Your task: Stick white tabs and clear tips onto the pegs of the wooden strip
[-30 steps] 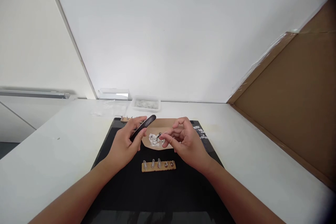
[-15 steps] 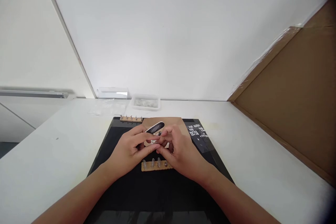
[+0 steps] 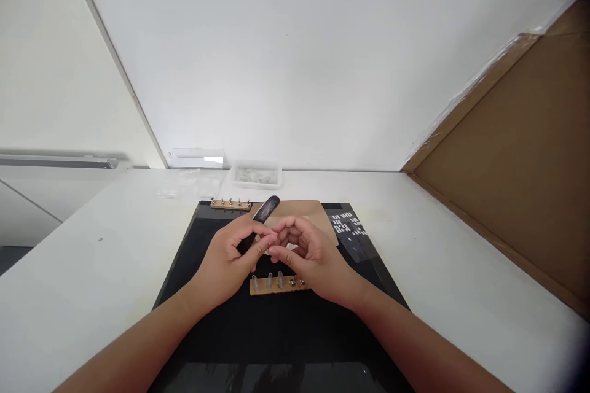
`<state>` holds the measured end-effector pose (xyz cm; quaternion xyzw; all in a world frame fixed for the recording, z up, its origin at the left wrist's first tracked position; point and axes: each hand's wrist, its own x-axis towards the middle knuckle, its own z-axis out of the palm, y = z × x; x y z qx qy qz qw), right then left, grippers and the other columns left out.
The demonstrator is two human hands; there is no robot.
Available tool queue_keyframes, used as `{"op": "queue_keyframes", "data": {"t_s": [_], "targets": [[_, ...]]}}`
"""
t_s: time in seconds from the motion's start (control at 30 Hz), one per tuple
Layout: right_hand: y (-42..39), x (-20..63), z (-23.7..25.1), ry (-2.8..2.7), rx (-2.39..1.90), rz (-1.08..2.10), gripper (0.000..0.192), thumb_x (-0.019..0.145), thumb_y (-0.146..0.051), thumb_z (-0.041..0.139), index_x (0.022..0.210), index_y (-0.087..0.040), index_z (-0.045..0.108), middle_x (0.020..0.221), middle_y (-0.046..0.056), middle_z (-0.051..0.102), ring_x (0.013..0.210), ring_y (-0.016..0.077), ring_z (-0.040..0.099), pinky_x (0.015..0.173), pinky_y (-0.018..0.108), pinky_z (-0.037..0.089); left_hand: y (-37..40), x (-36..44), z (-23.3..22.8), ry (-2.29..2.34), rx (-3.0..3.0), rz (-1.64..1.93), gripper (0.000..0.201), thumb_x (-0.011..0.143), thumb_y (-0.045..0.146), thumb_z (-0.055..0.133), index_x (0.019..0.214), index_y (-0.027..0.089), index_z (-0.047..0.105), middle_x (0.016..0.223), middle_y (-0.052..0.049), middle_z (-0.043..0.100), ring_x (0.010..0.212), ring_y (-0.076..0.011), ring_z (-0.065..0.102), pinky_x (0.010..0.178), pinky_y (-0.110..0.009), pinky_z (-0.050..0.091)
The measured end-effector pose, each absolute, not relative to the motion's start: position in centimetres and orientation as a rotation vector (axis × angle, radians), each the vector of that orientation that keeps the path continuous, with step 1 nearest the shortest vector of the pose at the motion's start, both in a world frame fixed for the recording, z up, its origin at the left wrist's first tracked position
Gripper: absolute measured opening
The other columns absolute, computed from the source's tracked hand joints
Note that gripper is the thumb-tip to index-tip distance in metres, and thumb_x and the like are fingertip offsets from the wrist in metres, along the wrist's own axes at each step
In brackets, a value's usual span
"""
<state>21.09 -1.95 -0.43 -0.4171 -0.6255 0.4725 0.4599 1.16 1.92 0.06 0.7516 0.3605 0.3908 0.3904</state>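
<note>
A dark nail file (image 3: 266, 209) slants up out of my left hand (image 3: 233, 253), whose fingers are closed on its lower part. My left thumb and forefinger are pinched together, close to the right fingertips. My right hand (image 3: 313, 258) is curled, its thumb near the bent fingers. A small whitish piece (image 3: 291, 246) shows inside the right hand, too small to name. Just below the hands lies a wooden strip (image 3: 271, 290) with several clear nail tips (image 3: 280, 279) standing on its left part; metal holders show at its right end, partly covered by my right hand.
A brown sheet (image 3: 318, 212) lies on the black mat (image 3: 271, 331) behind my hands. White stickers on a dark sheet (image 3: 357, 249) are at right. Farther back are a second strip with metal holders (image 3: 230, 204), a plastic box (image 3: 256, 184) and clear bags (image 3: 188, 184). Cardboard (image 3: 507, 166) stands at right.
The nail file has turned steeper and slid lower in my left hand. The fingertips have parted slightly, and the whitish piece between them now shows within my right hand.
</note>
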Motion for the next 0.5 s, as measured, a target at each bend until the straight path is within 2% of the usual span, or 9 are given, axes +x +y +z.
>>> {"op": "queue_keyframes", "data": {"t_s": [0.1, 0.17, 0.23, 0.33, 0.4, 0.5], "targets": [[-1.7, 20.7, -0.6, -1.437, -1.019, 1.147, 0.024, 0.096, -0.042, 0.075, 0.106, -0.022, 0.067, 0.086, 0.001, 0.073, 0.078, 0.0171, 0.074, 0.068, 0.029, 0.061, 2.0, 1.3, 0.1, 0.909, 1.834, 0.996, 0.028, 0.101, 0.047, 0.067, 0.099, 0.023, 0.082, 0.077, 0.001, 0.066, 0.048, -0.0080, 0.054, 0.052, -0.023, 0.049], [-1.7, 20.7, -0.6, -1.399, -1.051, 1.097, 0.024, 0.096, -0.044, 0.074, 0.106, -0.023, 0.073, 0.085, 0.003, 0.076, 0.078, 0.0185, 0.075, 0.058, 0.026, 0.057, 2.1, 1.2, 0.3, 0.909, 1.865, 0.992, 0.032, 0.104, 0.048, 0.063, 0.103, 0.024, 0.083, 0.067, 0.002, 0.062, 0.051, -0.0102, 0.054, 0.058, -0.024, 0.052], [-1.7, 20.8, -0.5, -1.392, -1.103, 1.008, 0.024, 0.096, -0.045, 0.075, 0.107, -0.024, 0.077, 0.087, 0.004, 0.078, 0.079, 0.0200, 0.076, 0.051, 0.024, 0.054, 2.1, 1.1, 0.6, 0.901, 1.922, 0.966, 0.035, 0.107, 0.047, 0.057, 0.110, 0.024, 0.083, 0.066, 0.002, 0.063, 0.054, -0.0116, 0.055, 0.063, -0.025, 0.054], [-1.7, 21.3, -0.3, -1.441, -1.170, 0.806, 0.020, 0.096, -0.044, 0.075, 0.104, -0.027, 0.081, 0.092, 0.005, 0.079, 0.083, 0.0219, 0.077, 0.052, 0.026, 0.056, 2.2, 0.8, 0.7, 0.895, 2.037, 0.933, 0.037, 0.111, 0.043, 0.049, 0.127, 0.026, 0.078, 0.086, -0.002, 0.072, 0.064, -0.0134, 0.062, 0.069, -0.027, 0.057], [-1.8, 21.5, -0.1, -1.494, -1.188, 0.667, 0.016, 0.097, -0.042, 0.075, 0.102, -0.029, 0.082, 0.094, 0.005, 0.079, 0.084, 0.0227, 0.077, 0.054, 0.029, 0.058, 2.2, 0.6, 0.6, 0.866, 2.115, 0.905, 0.039, 0.113, 0.038, 0.045, 0.144, 0.031, 0.067, 0.109, -0.005, 0.076, 0.080, -0.0162, 0.070, 0.080, -0.029, 0.059], [-2.2, 21.7, 0.5, -1.578, -1.240, 0.429, 0.012, 0.099, -0.038, 0.074, 0.103, -0.031, 0.082, 0.093, 0.004, 0.078, 0.082, 0.0233, 0.076, 0.060, 0.034, 0.063, 2.4, 0.3, 0.1, 0.826, 2.157, 0.888, 0.051, 0.114, 0.035, 0.042, 0.165, 0.037, 0.039, 0.151, -0.007, 0.063, 0.115, -0.0223, 0.072, 0.099, -0.035, 0.058]]}}
